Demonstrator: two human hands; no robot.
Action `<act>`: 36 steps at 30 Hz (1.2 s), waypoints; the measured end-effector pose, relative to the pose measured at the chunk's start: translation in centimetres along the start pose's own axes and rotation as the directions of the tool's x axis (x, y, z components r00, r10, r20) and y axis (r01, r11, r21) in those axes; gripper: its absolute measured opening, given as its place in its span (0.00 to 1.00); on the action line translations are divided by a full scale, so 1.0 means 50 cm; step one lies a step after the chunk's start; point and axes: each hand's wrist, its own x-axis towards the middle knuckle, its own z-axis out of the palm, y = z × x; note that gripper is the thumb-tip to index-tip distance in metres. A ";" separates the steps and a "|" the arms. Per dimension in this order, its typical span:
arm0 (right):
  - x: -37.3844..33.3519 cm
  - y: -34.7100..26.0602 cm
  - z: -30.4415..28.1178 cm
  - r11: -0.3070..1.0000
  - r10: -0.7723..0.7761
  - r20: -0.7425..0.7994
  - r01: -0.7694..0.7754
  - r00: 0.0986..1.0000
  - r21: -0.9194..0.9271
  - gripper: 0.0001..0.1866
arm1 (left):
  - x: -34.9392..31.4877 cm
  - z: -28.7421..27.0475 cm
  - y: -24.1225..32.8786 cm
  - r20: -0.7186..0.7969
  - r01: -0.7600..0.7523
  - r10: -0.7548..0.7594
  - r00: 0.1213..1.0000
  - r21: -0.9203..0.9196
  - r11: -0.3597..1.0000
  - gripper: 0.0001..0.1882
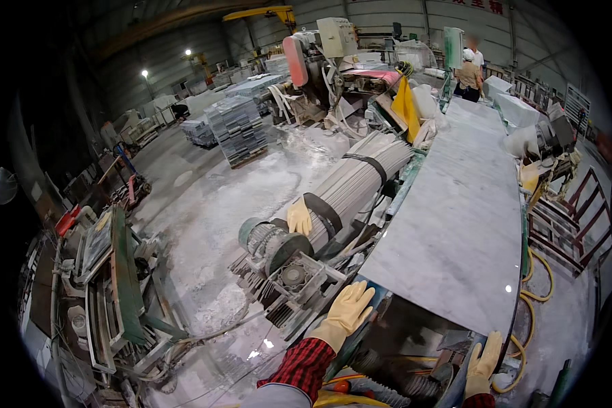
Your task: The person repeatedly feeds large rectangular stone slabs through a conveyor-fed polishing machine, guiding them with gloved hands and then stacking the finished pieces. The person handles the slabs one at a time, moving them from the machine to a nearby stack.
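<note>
A long, polished pale-grey stone slab (455,224) stretches away from me on a green-edged machine bed. My left hand (349,314), in a cream rubber glove and a red-and-black checked sleeve, lies with fingers stretched out on the blue frame edge by the slab's near left corner. At the near right corner, my right hand (482,364), gloved alike, rests on the frame's right side with its fingers extended. Neither hand holds anything. Between them, in front of the slab's near edge, a dark gap shows hoses and machine parts.
An electric motor (272,245) and a strapped bundle of long pale strips (360,180), with a loose glove (299,216) on it, lie left of the bed. A yellow hose (523,319) loops along the right. People (469,75) stand beyond the far end. Wooden frames (119,285) lean at left.
</note>
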 end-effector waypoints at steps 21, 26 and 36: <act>-0.024 0.006 -0.006 0.999 -0.034 0.011 0.035 0.999 -0.028 0.32 | -0.004 0.031 -0.001 0.119 0.077 -0.077 0.990 0.004 0.997 0.25; -0.030 0.006 -0.008 0.998 -0.039 0.014 0.039 0.999 -0.042 0.32 | -0.010 0.027 0.002 0.101 0.078 -0.076 0.992 -0.014 0.997 0.24; -0.036 0.001 -0.012 0.998 -0.043 0.026 0.044 0.999 -0.035 0.32 | -0.018 0.016 0.004 0.081 0.086 -0.083 0.993 -0.036 0.996 0.24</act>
